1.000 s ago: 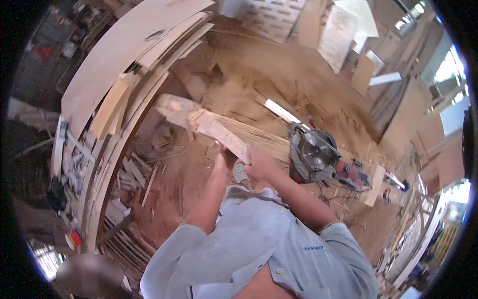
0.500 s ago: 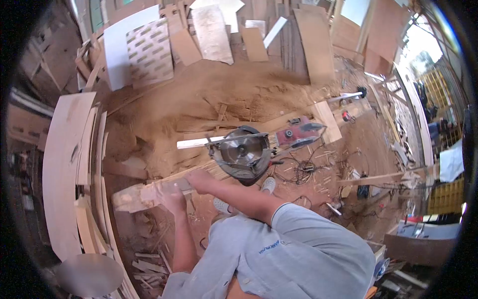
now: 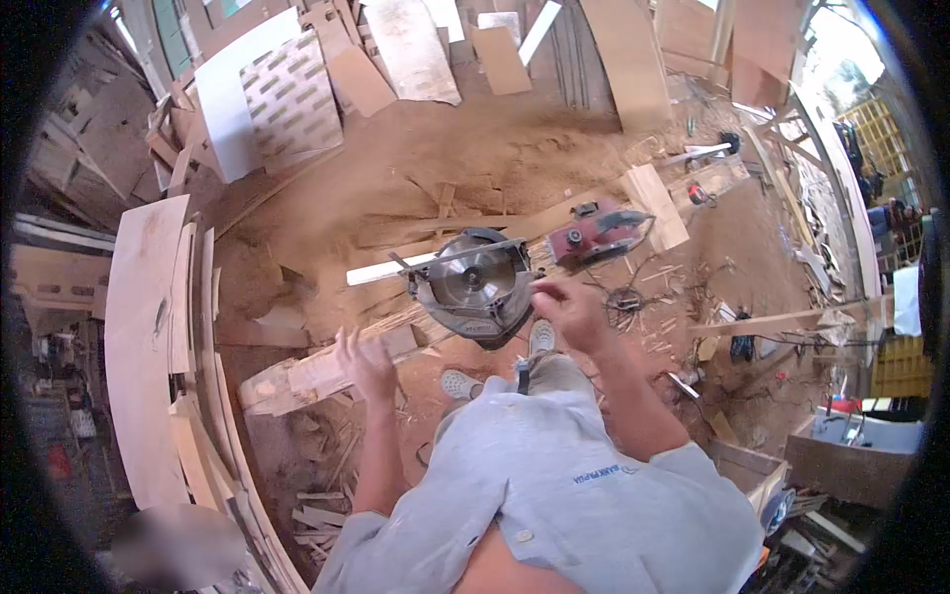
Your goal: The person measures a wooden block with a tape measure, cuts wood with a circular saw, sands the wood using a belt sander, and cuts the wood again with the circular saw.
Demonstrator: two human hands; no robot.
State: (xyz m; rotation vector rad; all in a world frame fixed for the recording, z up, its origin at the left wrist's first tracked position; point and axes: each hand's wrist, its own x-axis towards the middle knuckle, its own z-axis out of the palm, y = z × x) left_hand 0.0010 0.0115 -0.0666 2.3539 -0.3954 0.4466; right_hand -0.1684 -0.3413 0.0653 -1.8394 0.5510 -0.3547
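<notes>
A person in a pale grey shirt (image 3: 569, 485) looks down at a floor (image 3: 465, 153) thick with brown sawdust. The left hand (image 3: 368, 366) hovers over or rests on a short, pale, flat-sided wooden block (image 3: 317, 373), which lies along a long, rough-hewn wooden beam (image 3: 265, 394), ahead and to the left. Its fingers are fairly wide apart and not wrapped around anything; whether their tips touch the block cannot be told. The beam seems to serve as a low surface, propping the block within reach.

The right hand (image 3: 572, 312) is raised just beside a dark grey circular saw (image 3: 475, 287) with a round metal blade. Its fingers are curled, with only a narrow gap at the tips; whether they hold something small, or touch the saw, is not clear. The saw lies blade upward, probably so that its teeth stay off the wood. Just beyond it, a red power planer (image 3: 597, 238) sits on the timber, perhaps parked there to keep it out of the dust. A narrow white strip (image 3: 381, 270) lies left of the saw.
</notes>
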